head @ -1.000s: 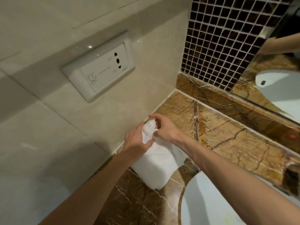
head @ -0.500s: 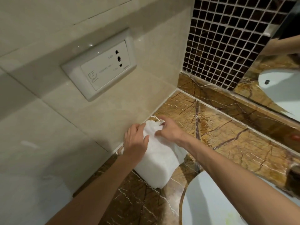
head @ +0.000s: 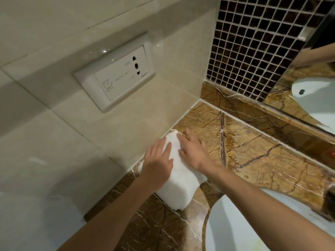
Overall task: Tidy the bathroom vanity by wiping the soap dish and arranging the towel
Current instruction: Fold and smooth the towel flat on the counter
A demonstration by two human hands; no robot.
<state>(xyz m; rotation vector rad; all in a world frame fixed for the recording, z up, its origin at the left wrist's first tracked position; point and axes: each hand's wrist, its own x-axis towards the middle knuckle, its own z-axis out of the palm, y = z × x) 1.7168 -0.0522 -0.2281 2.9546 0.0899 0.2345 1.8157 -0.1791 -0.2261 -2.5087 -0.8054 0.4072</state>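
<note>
A folded white towel [head: 178, 187] lies on the brown marble countertop [head: 253, 153], its long side along the beige wall. My left hand [head: 157, 162] rests flat on the towel's left half with the fingers spread. My right hand [head: 193, 151] lies flat on the towel's far right edge, fingers pointing at the wall corner. Neither hand grips the cloth; both press on top. No soap dish is in view.
A white sink basin [head: 244, 223] sits at the bottom right, close to the towel's near end. A white wall socket [head: 116, 75] is set in the beige tiles above. Dark mosaic tiles [head: 253, 42] and a mirror [head: 311, 91] stand at the back right.
Both hands let go of the towel's raised far end and flattened onto it. The towel's end now lies flat on the counter.
</note>
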